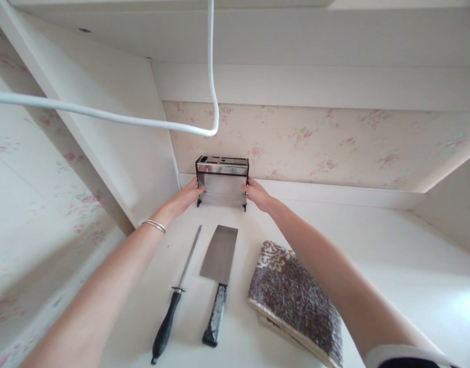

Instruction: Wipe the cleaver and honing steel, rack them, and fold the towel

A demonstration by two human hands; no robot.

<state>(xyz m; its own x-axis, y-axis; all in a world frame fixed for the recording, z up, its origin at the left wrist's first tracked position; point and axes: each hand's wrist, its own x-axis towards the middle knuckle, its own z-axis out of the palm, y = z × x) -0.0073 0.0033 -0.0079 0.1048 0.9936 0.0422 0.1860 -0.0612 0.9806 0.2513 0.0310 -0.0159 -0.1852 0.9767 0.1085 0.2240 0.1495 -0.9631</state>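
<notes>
A knife block (223,186) with a slotted, shiny metal top, clear-looking front and black side frames stands upright at the back of the white surface. My left hand (189,195) grips its left side, and my right hand (257,194) grips its right side. Nearer to me lies a sharpening steel (177,299) with a black handle. Beside it is a cleaver (220,260), blade pointing away and its dark handle, worn and whitish in patches, toward me. Under my right forearm rests a folded brown and cream cloth (292,301).
A white cable (143,121) hangs across the upper left, close to the camera. White panels (104,82) enclose the left side and top. Floral wallpaper (315,138) covers the back wall above a low white ledge (334,192).
</notes>
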